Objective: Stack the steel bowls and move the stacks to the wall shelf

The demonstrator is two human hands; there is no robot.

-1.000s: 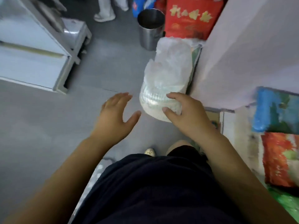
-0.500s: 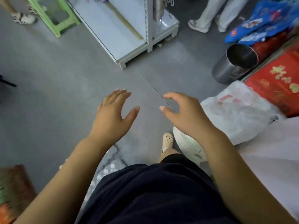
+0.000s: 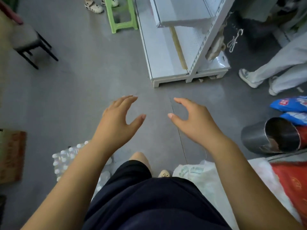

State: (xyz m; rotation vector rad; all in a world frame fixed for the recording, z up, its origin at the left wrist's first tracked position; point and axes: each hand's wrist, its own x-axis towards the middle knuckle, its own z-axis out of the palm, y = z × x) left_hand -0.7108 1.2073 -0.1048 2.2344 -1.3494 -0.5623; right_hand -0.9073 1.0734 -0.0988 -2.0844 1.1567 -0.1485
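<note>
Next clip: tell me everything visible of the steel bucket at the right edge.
The steel bucket is a plain shiny metal cylinder, mouth open, no lid or handle visible, inside dark with reflections. It sits on the grey floor, beside blue bags and a red package. It looks slanted, perhaps from the wide lens. The left hand and right hand are clear of it.

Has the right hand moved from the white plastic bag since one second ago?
Yes. The right hand has come away from the white plastic bag and is open over the grey floor.
</note>
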